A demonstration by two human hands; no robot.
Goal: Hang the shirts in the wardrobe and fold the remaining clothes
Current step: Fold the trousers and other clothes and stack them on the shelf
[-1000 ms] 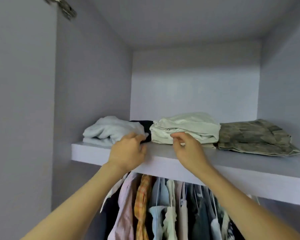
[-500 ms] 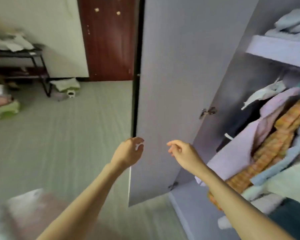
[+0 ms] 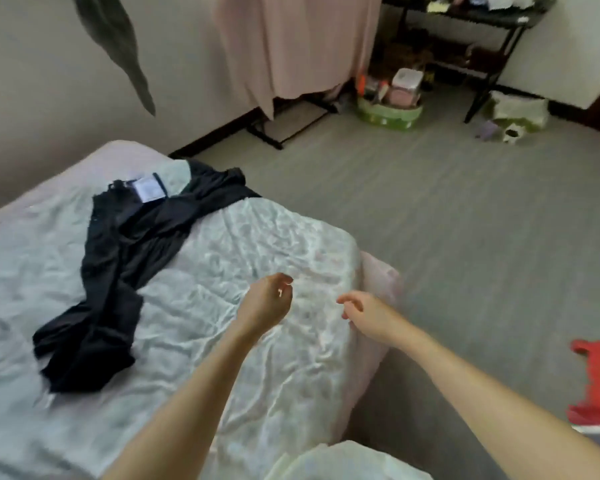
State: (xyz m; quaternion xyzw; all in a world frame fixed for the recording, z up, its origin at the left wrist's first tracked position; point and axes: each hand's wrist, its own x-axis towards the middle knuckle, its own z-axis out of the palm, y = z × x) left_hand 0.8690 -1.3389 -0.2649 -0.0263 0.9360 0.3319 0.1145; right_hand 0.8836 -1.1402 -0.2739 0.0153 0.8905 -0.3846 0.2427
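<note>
Bedroom floor and bed [image 3: 264,358] now in view, replacing wardrobe interior seen a second ago. Black garment [image 3: 118,271] crumpled toward bed's left side, label up, well apart from both hands. Left hand [image 3: 265,304] and right hand [image 3: 368,317] over bed's right corner, fingers loosely curled, holding nothing. Red object [image 3: 594,379] cut off at right, unidentifiable.

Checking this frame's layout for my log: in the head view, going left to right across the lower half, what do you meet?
Black garment on the bed → left hand → right hand → red object at the right edge.
</note>
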